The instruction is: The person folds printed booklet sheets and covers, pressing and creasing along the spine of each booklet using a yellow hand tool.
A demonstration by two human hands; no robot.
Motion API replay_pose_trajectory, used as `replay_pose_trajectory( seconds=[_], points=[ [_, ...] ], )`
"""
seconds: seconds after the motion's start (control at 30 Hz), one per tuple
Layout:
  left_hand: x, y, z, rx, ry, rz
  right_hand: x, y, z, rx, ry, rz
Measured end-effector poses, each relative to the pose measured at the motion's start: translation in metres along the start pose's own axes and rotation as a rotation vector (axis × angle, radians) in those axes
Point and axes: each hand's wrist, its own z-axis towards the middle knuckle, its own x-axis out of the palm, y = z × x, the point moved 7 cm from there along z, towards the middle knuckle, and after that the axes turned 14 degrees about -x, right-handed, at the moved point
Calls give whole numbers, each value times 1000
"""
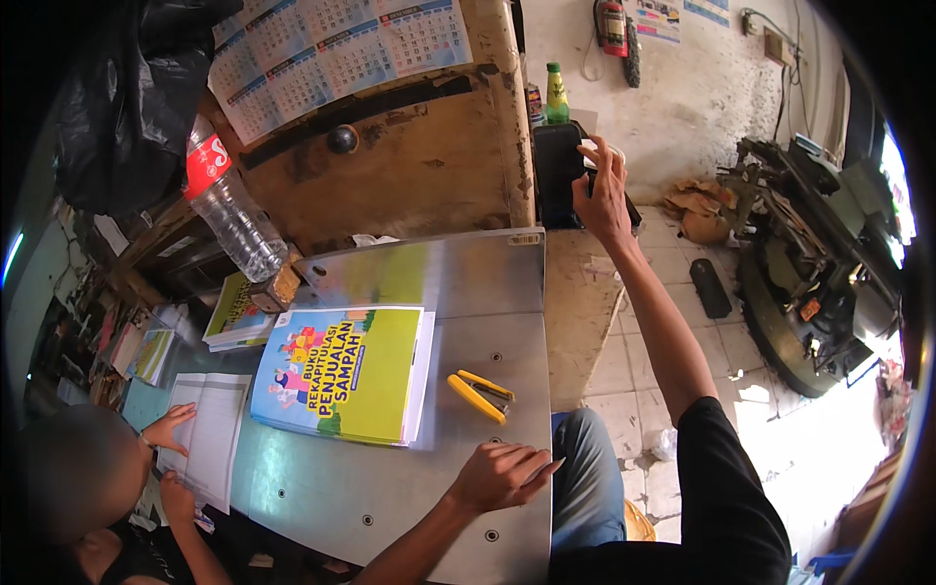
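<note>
Curled at the front edge of the metal table (322, 507), my left hand (502, 476) has its fingers folded in; whether they hold anything is hidden. A yellow stapler (480, 396) lies just beyond it. A thick stack of booklets with blue and green illustrated covers (336, 375) sits to its left. My right arm is stretched far forward, and the right hand (604, 193) is at a black case or tray (558, 171) on a ledge. Its fingers are bent and apart, close to a small white item (590, 148) partly hidden behind them.
At the left another person (175, 458) handles an open paper booklet (207, 429). A plastic bottle (234, 210) leans beside a wooden block (276, 283). A green bottle (556, 95) stands behind the black case. Dark machinery (819, 263) occupies the right side.
</note>
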Motion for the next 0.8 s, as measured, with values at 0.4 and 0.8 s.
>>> replay_pose_trajectory(
  seconds=[0.4,0.8],
  points=[
    [49,10,32,-278,150,123,-4,-6,-2,59,-44,80],
    [37,25,25,-233,159,-64,21,-46,-11,201,-44,50]
  ],
)
